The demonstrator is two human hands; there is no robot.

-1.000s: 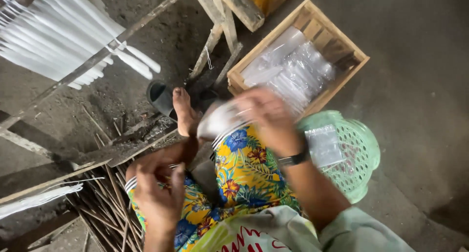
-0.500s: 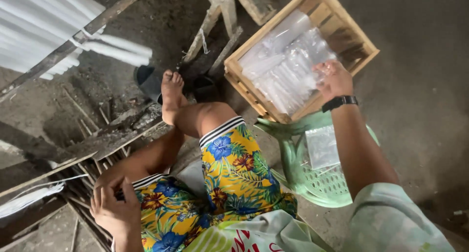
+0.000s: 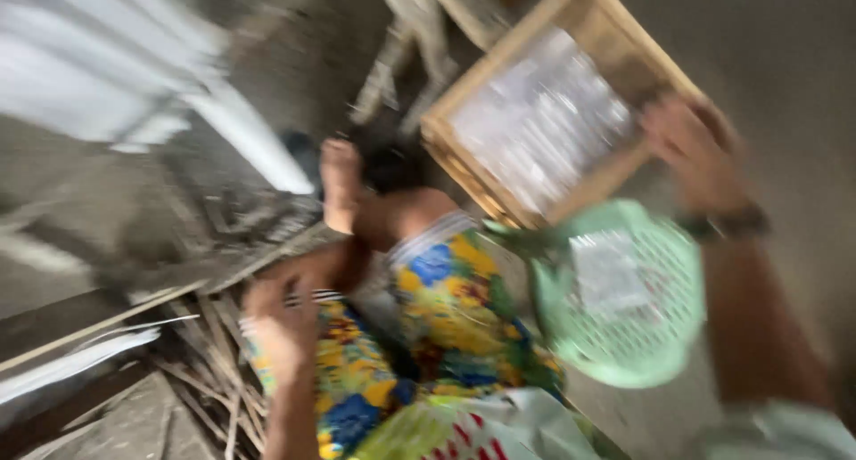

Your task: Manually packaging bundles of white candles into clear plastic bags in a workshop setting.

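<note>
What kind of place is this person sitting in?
Probably a small, rough home workshop. The floor is bare concrete, a wooden crate holds clear plastic packets, white rods lie on a rack, and loose sticks are scattered about.

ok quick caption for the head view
Right hand at a wooden crate of clear bags, left hand on the knee, green basket between.

Motion blur smears everything — the right hand (image 3: 691, 152) at the wooden crate (image 3: 481, 170) shows no clear fingers; the left hand's (image 3: 283, 322) grip is unreadable.
</note>
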